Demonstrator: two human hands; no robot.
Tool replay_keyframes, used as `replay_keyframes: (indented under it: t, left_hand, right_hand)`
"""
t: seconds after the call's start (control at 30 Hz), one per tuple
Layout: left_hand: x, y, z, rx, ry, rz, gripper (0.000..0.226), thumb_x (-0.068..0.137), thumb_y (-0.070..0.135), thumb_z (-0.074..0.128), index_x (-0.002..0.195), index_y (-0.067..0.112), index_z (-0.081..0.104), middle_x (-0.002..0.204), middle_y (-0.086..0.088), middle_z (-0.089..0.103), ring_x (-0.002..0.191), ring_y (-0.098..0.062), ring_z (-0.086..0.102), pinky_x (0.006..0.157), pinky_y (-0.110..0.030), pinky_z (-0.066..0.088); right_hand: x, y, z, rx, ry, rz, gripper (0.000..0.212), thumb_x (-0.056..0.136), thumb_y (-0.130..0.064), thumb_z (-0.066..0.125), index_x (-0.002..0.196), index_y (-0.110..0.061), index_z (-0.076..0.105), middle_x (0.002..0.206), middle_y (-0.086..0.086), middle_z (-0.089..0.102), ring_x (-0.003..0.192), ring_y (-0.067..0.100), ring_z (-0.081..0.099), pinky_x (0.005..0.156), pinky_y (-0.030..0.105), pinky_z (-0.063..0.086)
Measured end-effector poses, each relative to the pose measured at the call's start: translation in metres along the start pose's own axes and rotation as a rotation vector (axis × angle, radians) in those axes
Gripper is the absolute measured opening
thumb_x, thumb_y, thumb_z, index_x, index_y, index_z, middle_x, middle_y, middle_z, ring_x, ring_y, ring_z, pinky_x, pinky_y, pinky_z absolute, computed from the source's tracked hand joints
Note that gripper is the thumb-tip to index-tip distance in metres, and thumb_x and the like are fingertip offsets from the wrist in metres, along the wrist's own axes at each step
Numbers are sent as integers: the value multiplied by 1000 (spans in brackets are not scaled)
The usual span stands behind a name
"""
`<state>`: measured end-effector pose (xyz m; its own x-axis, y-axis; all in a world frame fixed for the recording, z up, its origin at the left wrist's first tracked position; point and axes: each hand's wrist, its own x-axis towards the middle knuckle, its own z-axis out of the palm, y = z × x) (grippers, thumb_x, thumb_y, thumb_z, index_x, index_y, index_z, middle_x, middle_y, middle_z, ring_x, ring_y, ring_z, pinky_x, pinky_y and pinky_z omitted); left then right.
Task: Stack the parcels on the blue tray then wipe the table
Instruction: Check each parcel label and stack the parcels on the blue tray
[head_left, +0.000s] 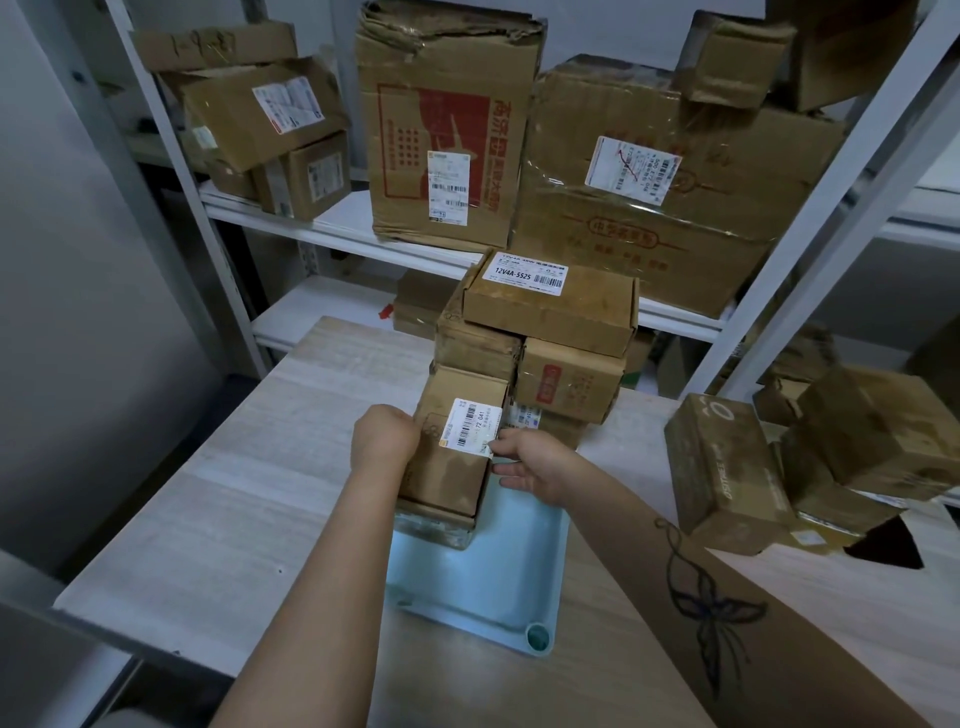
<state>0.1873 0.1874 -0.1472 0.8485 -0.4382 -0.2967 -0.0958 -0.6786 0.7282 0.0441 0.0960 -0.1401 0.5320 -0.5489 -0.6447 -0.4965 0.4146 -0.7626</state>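
A light blue tray (498, 566) lies on the wooden table (218, 509) in front of me. Several cardboard parcels are stacked on its far half. The nearest one, a labelled parcel (452, 457), rests on top of a flatter box. My left hand (382, 439) presses against its left side. My right hand (535, 462) touches its right side near the white label, fingers spread. Behind it stands a taller pile topped by a flat box (550, 306) marked 12V4A-5525. More parcels (727, 467) sit loose on the table at the right.
White metal shelving (332, 218) behind the table holds several large cardboard boxes (447, 124). A shelf upright (831, 208) slants down at the right. The table's left and near edges drop off to the floor. The tray's near half is bare.
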Motion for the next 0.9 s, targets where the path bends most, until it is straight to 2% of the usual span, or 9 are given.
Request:
replay_keyframes:
  t: [0.1, 0.17, 0.2, 0.23, 0.3, 0.43, 0.63, 0.77, 0.9]
  left_hand:
    - [-2, 0, 3, 26, 2, 20, 29, 88, 10, 50, 59, 14, 50, 67, -3, 52, 74, -29, 52, 62, -23, 39]
    - [-7, 3, 6, 36, 18, 52, 15, 88, 12, 52, 93, 13, 66, 98, -6, 64, 100, -32, 56, 77, -28, 42]
    - [-9, 4, 8, 47, 48, 63, 25, 87, 12, 54, 110, 12, 65, 113, -7, 63, 111, -31, 54, 83, -31, 44]
    - [-13, 8, 10, 51, 77, 83, 32, 86, 12, 54, 117, 13, 63, 120, -7, 62, 116, -29, 53, 86, -33, 44]
    - [-20, 17, 17, 16, 122, 156, 33, 83, 10, 54, 114, 16, 65, 119, -7, 62, 114, -28, 53, 89, -34, 46]
    - [-46, 41, 39, -136, 68, 291, 22, 88, 12, 54, 105, 15, 68, 108, -4, 67, 100, -24, 61, 85, -30, 50]
    - [-71, 63, 71, -328, -27, 428, 17, 89, 4, 54, 97, 4, 69, 99, -9, 70, 87, -16, 58, 69, -16, 35]
    - [-86, 73, 93, -360, -105, 467, 15, 89, 4, 54, 96, 7, 68, 94, -8, 68, 81, -13, 55, 69, -18, 38]
    - [-104, 86, 118, -376, -200, 492, 16, 90, 3, 54, 96, 6, 68, 86, 0, 62, 79, -11, 53, 64, -7, 39]
  right_hand:
    - [-1, 2, -2, -34, -37, 9, 23, 97, -17, 48, 119, -23, 52, 138, 2, 51, 111, 20, 48, 95, 31, 38]
    - [-2, 3, -4, -29, -29, 0, 33, 97, -17, 49, 129, -22, 48, 142, 0, 47, 122, 23, 47, 98, 32, 37]
    - [-3, 3, -6, -20, -14, -3, 39, 97, -17, 49, 135, -19, 44, 142, 0, 45, 126, 24, 46, 99, 32, 38]
    - [-4, 3, -8, -3, 4, -5, 44, 97, -16, 50, 140, -15, 40, 143, 1, 45, 127, 25, 46, 99, 32, 39]
    - [-6, 4, -14, 31, 43, -14, 49, 96, -16, 50, 143, -11, 37, 141, 4, 47, 120, 24, 52, 94, 32, 43]
    - [-13, 3, -34, 116, 89, -45, 36, 98, -16, 46, 133, -10, 49, 115, 6, 60, 102, 22, 58, 89, 34, 46]
    - [-30, 3, -65, 200, 162, -111, 29, 99, -16, 42, 125, -12, 55, 101, 2, 65, 80, 13, 61, 75, 27, 48]
    - [-37, 9, -88, 312, 233, -141, 29, 100, -16, 42, 126, -12, 53, 102, 3, 66, 78, 13, 62, 75, 28, 48]
    - [-44, 20, -117, 381, 292, -148, 32, 99, -17, 42, 130, -13, 50, 94, 1, 66, 82, 15, 62, 73, 28, 48]
